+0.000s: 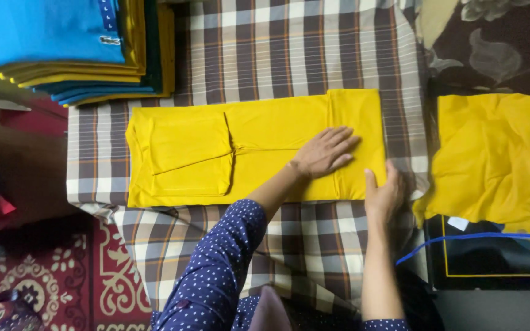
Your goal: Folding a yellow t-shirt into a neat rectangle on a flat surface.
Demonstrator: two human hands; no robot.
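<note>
A yellow shirt lies partly folded on a brown and white checked cloth, its sleeve folded in at the left and its hem end turned over at the right. My left hand presses flat on the shirt, fingers spread, near the folded right end. My right hand grips the shirt's lower right corner, thumb on top of the fabric and fingers under the edge.
A stack of folded shirts, blue on top with yellow and green below, sits at the upper left. More yellow fabric lies to the right over a dark floral cloth. A red patterned rug shows at the lower left.
</note>
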